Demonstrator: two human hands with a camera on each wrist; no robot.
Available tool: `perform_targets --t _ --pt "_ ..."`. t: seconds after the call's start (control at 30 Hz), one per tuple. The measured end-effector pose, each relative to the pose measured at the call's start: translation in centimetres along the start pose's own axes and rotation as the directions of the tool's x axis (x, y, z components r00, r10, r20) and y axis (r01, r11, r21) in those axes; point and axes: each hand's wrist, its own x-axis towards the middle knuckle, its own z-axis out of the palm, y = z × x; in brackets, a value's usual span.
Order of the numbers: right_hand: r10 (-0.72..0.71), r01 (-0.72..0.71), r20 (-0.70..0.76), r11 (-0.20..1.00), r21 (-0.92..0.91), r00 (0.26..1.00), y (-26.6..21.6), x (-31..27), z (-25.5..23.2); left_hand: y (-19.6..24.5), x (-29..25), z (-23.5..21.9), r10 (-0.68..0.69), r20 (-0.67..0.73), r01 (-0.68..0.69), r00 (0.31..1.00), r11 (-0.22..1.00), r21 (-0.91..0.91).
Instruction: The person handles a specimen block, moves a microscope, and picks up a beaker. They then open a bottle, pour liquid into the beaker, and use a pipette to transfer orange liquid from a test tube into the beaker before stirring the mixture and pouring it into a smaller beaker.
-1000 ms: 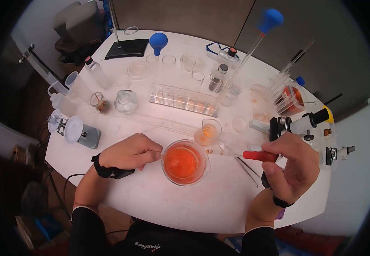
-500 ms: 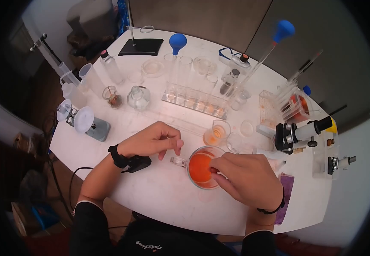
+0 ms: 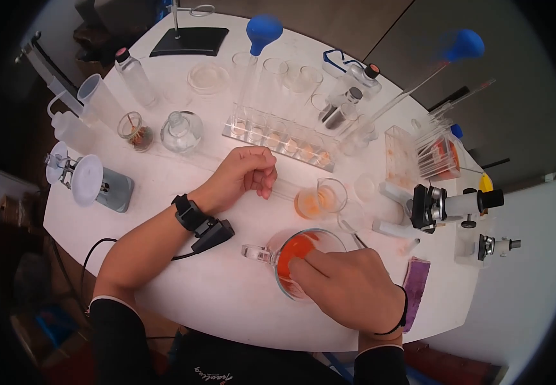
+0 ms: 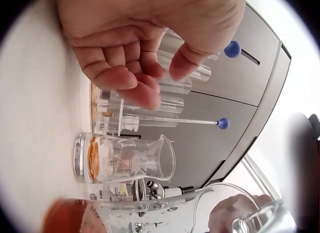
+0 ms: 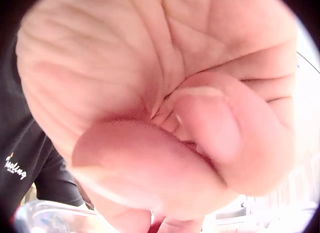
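A glass jug (image 3: pixel 255 252) with a handle stands near the front of the white table, holding red-orange liquid (image 3: pixel 298 247). My right hand (image 3: pixel 348 282) is over its mouth with thumb and fingers pinched together on a dropper, whose red bulb (image 5: pixel 157 224) barely shows below the fingers in the right wrist view. The rest of the dropper is hidden. My left hand (image 3: pixel 246 174) hangs loosely curled and holds nothing, behind and left of the jug. To its right sits a small beaker (image 4: pixel 125 158) with a little orange liquid.
Behind the left hand runs a test tube rack (image 3: pixel 278 144). A balance (image 3: pixel 114 189) and a round glass bottle (image 3: pixel 182 131) are at the left. On the right are a microscope (image 3: pixel 427 208), a purple block (image 3: pixel 416 292) and a glass rod bundle (image 3: pixel 441 144).
My left hand has let go of the jug's handle and moved back and up. The right hand has brought the red-bulbed dropper leftward from the right side to the jug's mouth.
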Motion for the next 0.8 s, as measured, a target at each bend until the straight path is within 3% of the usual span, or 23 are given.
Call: perform_targets --t 0.17,0.37,0.57,0.67,0.8 --pt "-0.022 0.022 0.011 1.0 -0.011 1.0 0.7 0.2 0.2 0.3 0.4 -1.1 -0.003 0.071 0.009 0.997 0.996 -0.094" --pt "0.012 -0.012 0.001 0.999 -0.037 1.0 1.6 0.1 0.7 0.1 0.4 -1.1 -0.018 0.056 0.021 0.998 0.998 -0.053" --pt "0.028 -0.012 -0.125 0.992 0.127 0.992 2.4 -0.5 -0.6 0.2 0.2 -1.0 -0.011 0.062 0.012 0.998 1.0 -0.017" --pt "0.011 0.051 -0.288 0.977 0.208 0.958 3.0 -0.8 -2.3 0.1 0.2 -1.1 -0.013 0.07 0.013 0.997 1.0 0.004" --pt "-0.054 0.145 -0.44 0.973 0.177 0.897 5.1 -3.9 -4.6 0.2 0.3 -0.9 -0.016 0.048 0.017 0.999 1.0 -0.009"
